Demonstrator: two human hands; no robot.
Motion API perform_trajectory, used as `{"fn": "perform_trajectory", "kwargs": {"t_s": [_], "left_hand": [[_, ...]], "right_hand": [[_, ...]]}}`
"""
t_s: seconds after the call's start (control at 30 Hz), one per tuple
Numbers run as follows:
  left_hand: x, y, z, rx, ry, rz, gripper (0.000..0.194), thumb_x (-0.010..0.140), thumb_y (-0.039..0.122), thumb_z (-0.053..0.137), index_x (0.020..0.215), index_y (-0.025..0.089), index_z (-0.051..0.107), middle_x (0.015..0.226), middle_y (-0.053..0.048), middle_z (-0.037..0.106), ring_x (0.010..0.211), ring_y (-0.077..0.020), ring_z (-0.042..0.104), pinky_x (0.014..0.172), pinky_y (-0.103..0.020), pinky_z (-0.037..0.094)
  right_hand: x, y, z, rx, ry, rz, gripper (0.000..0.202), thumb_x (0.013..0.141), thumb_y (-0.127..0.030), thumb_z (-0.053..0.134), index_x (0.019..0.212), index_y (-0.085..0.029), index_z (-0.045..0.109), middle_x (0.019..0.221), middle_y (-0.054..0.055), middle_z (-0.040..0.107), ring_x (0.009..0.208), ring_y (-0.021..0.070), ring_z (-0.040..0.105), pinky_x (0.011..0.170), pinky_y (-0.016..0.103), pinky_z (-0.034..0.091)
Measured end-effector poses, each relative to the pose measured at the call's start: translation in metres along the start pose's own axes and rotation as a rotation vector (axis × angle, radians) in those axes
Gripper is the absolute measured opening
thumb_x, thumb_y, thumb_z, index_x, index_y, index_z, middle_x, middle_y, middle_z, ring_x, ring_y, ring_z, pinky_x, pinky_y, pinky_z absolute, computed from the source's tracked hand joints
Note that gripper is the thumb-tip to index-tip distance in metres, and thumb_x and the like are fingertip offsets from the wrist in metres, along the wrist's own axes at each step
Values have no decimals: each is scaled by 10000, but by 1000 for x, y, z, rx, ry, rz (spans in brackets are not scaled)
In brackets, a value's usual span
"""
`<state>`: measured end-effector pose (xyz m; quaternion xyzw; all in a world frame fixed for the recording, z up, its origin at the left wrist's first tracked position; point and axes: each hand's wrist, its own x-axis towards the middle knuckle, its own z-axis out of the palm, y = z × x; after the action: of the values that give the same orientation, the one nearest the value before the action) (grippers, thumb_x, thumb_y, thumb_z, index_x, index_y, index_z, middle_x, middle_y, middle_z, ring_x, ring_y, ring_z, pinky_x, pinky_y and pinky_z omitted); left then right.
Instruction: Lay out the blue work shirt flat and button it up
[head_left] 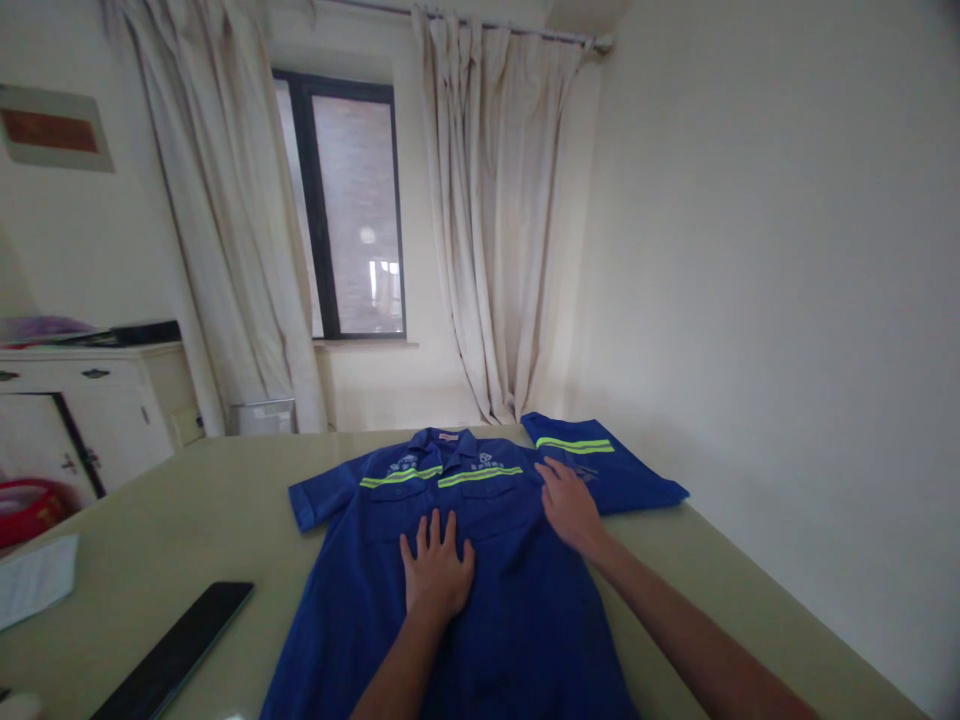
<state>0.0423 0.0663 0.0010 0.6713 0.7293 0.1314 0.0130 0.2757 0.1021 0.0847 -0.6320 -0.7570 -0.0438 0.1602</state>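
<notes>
On a green table [247, 510], beside a folded garment [630, 475], a shirt [517, 610] lies spread front-up, unfolded; left hand [437, 575] presses wide-fingered, right hand [571, 508], fingers slightly parted, at its shoulder.

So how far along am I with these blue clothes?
Partway, I'd say. The blue garment at the far right looks folded already, with its bright stripe showing. In hand is the blue shirt, spread front up: your left hand is on its middle, your right hand by its shoulder. What seems left is folding that shirt, as one sleeve lies stretched out to the left.
</notes>
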Motion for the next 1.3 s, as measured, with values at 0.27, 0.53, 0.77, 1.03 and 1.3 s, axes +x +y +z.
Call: {"fn": "perform_trajectory", "kwargs": {"t_s": [0.27, 0.53, 0.77, 1.03, 1.3], "left_hand": [[40, -2, -5, -120, 73, 1, 545, 983, 357, 338, 1495, 224, 470, 1563, -104, 487, 1448, -288, 406, 1211, -580, 204], [37, -7, -20, -176, 72, 35, 469, 990, 263, 321, 1368, 162, 578, 1374, -133, 628, 1292, -268, 552, 1155, -470, 329], [-10, -27, -26, -215, -44, 179, 557, 980, 289, 358, 1506, 119, 428, 1512, -126, 544, 1401, -204, 494, 1172, -366, 363], [-64, -62, -13, -154, -36, 386, 494, 1023, 312, 312, 1486, 244, 468, 1590, -49, 456, 1465, -199, 421, 1239, -453, 298], [-48, -65, -17, -224, 47, 359, 413, 1014, 284, 345, 1356, 251, 573, 1486, -45, 575, 1388, -209, 507, 1215, -442, 334]], "right_hand": [[-113, -77, 49, 379, -271, -213, 676, 964, -643, 500, 1555, -330, 398, 1651, 59, 315, 1523, 331, 265, 1240, 543, 188], [-78, -74, 58, 324, -223, -203, 643, 991, -644, 429, 1541, -311, 417, 1638, 69, 351, 1520, 291, 276, 1230, 525, 175], [-66, -73, 60, 409, -130, -166, 505, 1007, -512, 478, 1428, -244, 556, 1523, 98, 516, 1419, 277, 434, 1180, 454, 292], [-96, -73, 28, 680, -23, -375, 305, 876, -465, 719, 1042, -221, 642, 1040, 34, 656, 982, 209, 597, 907, 322, 448], [-107, -77, 23, 451, -342, -486, 228, 805, -352, 784, 947, -212, 674, 1057, 24, 616, 988, 201, 570, 859, 302, 407]]}}
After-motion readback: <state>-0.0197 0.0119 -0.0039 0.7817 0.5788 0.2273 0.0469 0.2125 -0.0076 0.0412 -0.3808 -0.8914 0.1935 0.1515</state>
